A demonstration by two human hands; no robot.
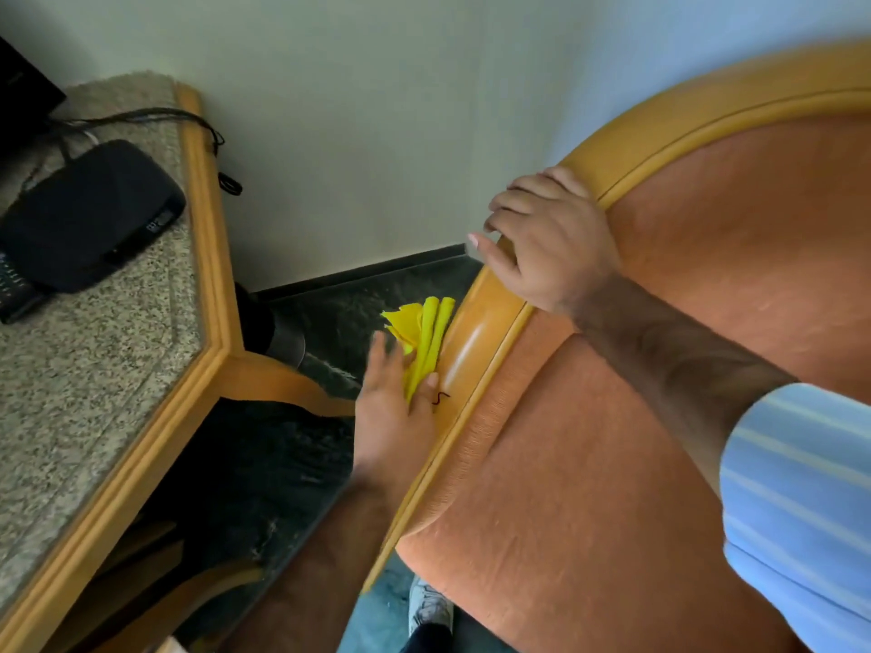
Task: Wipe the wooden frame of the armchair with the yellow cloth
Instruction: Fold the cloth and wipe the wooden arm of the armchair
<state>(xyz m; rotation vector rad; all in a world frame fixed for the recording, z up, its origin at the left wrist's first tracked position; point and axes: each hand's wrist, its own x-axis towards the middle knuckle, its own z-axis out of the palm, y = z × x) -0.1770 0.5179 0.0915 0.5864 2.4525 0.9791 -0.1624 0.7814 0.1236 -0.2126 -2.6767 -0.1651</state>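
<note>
**Mia:** Pale wall (353, 134) and dark carpet (377, 299) sit behind the big orange armchair with the shiny wooden frame (476, 341). What are the fingers doing?

**Sam:** Fingers (382, 355) of the left hand (393, 407) are stretched out flat. They press the folded yellow cloth (424, 332) against the outer side of the chair's wooden frame. The thumb (426, 388) lies on top of the wood, so the cloth is pinched between thumb and fingers.

**Mia:** And the other hand?

**Sam:** The right hand (551, 238) is higher up on the same frame. Its fingers curl over the wood and grip it. The arm crosses the orange cushion (612, 464), and a blue striped sleeve (801, 511) shows near the seat.

**Mia:** What is beside the chair?

**Sam:** A speckled stone table with a wooden rim (202, 275) stands left of the chair. A rounded black box (89, 214) with black wires (141, 117) rests on it. A shoe (429, 610) shows below the chair's front.
</note>
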